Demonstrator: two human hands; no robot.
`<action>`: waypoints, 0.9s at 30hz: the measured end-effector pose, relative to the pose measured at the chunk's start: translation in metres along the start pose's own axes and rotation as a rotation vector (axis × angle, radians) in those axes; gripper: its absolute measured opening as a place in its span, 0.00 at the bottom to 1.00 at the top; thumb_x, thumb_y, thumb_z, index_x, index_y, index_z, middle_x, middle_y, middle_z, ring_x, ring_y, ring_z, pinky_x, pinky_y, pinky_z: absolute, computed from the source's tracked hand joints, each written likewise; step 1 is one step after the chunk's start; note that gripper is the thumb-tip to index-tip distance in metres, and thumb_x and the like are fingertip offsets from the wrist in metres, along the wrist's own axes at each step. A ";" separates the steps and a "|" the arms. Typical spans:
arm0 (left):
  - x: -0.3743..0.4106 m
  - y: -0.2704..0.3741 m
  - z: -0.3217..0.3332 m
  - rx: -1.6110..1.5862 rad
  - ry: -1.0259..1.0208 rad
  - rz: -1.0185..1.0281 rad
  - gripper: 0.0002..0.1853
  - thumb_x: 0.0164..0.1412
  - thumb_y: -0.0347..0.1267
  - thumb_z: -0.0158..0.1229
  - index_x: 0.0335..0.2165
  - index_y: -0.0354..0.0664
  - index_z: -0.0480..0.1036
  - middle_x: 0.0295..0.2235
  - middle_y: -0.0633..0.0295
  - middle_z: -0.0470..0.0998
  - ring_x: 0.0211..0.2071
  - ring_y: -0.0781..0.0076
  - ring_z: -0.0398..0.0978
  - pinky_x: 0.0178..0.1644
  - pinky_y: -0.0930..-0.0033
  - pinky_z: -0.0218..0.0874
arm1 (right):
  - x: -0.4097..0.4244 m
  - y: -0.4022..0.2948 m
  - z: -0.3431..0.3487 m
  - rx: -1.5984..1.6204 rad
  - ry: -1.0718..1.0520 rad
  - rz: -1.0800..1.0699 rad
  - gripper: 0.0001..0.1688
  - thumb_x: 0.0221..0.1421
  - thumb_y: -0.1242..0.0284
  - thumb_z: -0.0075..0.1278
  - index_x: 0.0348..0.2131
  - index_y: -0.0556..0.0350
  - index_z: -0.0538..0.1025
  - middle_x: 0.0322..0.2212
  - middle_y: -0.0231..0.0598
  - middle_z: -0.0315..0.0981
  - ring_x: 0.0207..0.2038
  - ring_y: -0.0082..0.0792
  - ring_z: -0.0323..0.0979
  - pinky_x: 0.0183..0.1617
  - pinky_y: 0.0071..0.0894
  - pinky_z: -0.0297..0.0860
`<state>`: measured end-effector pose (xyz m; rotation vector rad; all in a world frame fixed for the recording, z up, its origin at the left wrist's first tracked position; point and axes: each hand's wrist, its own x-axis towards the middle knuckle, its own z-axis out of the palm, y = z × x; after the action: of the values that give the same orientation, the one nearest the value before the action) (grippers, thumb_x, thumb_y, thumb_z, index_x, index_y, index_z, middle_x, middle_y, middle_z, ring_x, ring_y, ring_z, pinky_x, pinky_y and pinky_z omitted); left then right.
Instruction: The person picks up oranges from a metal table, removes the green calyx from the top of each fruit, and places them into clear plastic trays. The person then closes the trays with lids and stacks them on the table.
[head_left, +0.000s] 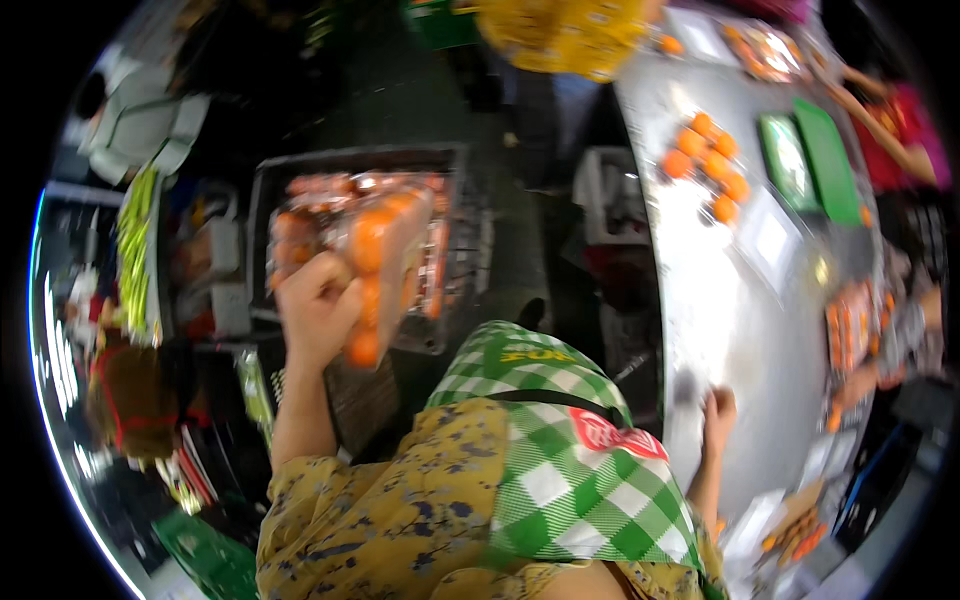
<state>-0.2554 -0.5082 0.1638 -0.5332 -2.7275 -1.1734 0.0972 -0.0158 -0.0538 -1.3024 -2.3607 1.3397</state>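
Note:
My left hand (319, 304) grips the end of a clear-wrapped pack of round orange produce (371, 247), tilted on its edge and blurred. Under and behind it is a dark plastic crate (255, 225) with other wrapped packs of orange-red produce (322, 184) inside. On my right side, my right hand (720, 412) is over the metal tabletop (701, 292) with its fingers curled; I see nothing in it. Farther along that table lie several loose round orange pieces (705, 150), beside a white tray (771, 240).
Across the table are a co-worker's hands (862, 386) by a carrot-coloured pack (847, 326), and another person's arms (877, 120). A green tray (829, 165) lies farther up. Ahead stands a person in yellow (562, 34). A white crate (611, 195) sits beside the table; long green vegetables (137, 255) lie left.

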 end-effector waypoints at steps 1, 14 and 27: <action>0.004 0.022 0.000 -0.062 -0.044 0.053 0.09 0.42 0.23 0.55 0.16 0.39 0.61 0.14 0.67 0.59 0.18 0.80 0.57 0.23 0.74 0.50 | 0.000 -0.036 0.011 -0.066 -0.032 -0.034 0.08 0.54 0.75 0.48 0.34 0.60 0.72 0.26 0.33 0.69 0.28 0.22 0.68 0.31 0.23 0.68; 0.010 0.175 0.346 -1.135 -0.784 0.007 0.10 0.49 0.24 0.54 0.19 0.44 0.60 0.20 0.74 0.61 0.24 0.86 0.56 0.27 0.79 0.50 | 0.005 -0.085 0.024 1.231 -0.078 0.376 0.29 0.64 0.57 0.34 0.55 0.59 0.63 0.52 0.43 0.64 0.53 0.35 0.64 0.58 0.36 0.61; -0.102 0.201 0.561 -0.724 -1.577 -0.530 0.06 0.58 0.25 0.49 0.36 0.39 0.67 0.31 0.61 0.74 0.33 0.72 0.75 0.39 0.67 0.70 | 0.003 0.115 -0.089 0.253 0.567 0.526 0.32 0.50 0.54 0.52 0.43 0.65 0.71 0.35 0.45 0.71 0.39 0.37 0.68 0.42 0.32 0.65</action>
<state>-0.0734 -0.0020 -0.1127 -1.2874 -3.5697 -2.8758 0.2090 0.0700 -0.0880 -1.9711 -1.4848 1.1138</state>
